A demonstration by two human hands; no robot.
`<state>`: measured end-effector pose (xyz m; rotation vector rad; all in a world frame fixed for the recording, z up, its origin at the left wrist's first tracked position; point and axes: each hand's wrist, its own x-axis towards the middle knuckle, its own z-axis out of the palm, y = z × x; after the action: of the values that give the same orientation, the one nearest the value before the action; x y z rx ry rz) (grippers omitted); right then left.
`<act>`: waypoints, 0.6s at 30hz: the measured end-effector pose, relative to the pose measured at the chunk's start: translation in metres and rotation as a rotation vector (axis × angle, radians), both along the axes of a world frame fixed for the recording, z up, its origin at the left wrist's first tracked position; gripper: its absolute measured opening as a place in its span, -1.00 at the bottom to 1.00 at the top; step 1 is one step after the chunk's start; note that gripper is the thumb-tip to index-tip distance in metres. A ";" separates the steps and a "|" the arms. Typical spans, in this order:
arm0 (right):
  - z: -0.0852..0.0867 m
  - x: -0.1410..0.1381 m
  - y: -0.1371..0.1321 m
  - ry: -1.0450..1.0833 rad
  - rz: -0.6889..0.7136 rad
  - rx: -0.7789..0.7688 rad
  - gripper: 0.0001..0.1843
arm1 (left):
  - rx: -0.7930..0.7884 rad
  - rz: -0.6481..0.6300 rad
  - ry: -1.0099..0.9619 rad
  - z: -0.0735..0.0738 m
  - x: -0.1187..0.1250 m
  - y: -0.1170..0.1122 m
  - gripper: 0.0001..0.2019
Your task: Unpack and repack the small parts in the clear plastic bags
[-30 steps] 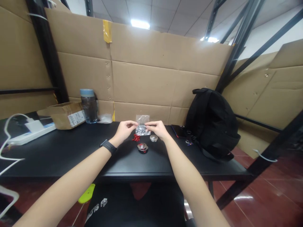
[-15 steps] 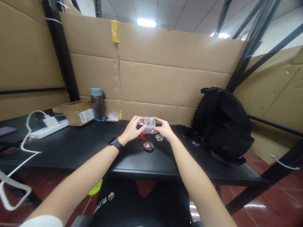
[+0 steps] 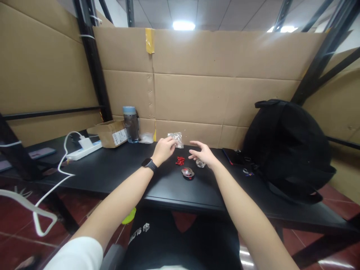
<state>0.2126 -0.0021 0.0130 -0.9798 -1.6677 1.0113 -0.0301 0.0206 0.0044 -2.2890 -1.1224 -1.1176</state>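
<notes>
My left hand [image 3: 164,149], with a black watch on its wrist, pinches a small clear plastic bag [image 3: 176,138] and holds it just above the black table [image 3: 118,172]. My right hand [image 3: 203,153] hovers to the right of the bag with fingers spread and nothing in it. Between the hands lies a little heap of red pieces [image 3: 180,161]. Two round metal parts sit close by: one [image 3: 187,172] nearer to me, one [image 3: 200,163] partly under my right hand.
A black backpack [image 3: 287,146] fills the table's right side, with a dark phone [image 3: 233,156] beside it. At the back left stand a water bottle [image 3: 131,124], a cardboard box [image 3: 111,133] and a white power strip [image 3: 84,149] with cable. Cardboard walls close the back.
My right hand has let go of the bag and opened; my left hand alone holds it now, moved left. The camera view has swung leftwards.
</notes>
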 end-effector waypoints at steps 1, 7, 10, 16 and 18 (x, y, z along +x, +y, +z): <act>-0.001 0.001 0.001 -0.016 -0.010 -0.006 -0.44 | 0.004 0.062 -0.040 0.003 -0.011 0.005 -0.81; -0.003 0.001 0.003 -0.093 0.008 -0.005 -0.50 | -0.043 0.480 -0.231 0.003 -0.092 0.034 -0.81; -0.003 0.000 0.001 -0.117 0.015 -0.003 -0.52 | -0.160 0.616 -0.289 -0.010 -0.123 0.049 -0.72; 0.002 0.000 -0.003 -0.219 0.000 -0.021 -0.52 | -0.542 0.596 -0.078 -0.046 -0.142 0.078 -0.45; 0.004 0.001 -0.004 -0.303 0.001 0.007 -0.57 | -0.583 0.583 -0.048 -0.052 -0.143 0.084 -0.41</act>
<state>0.2139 -0.0063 0.0170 -1.1724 -1.9160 0.8900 -0.1727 0.1050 -0.0473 -2.0572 -2.1759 -0.6689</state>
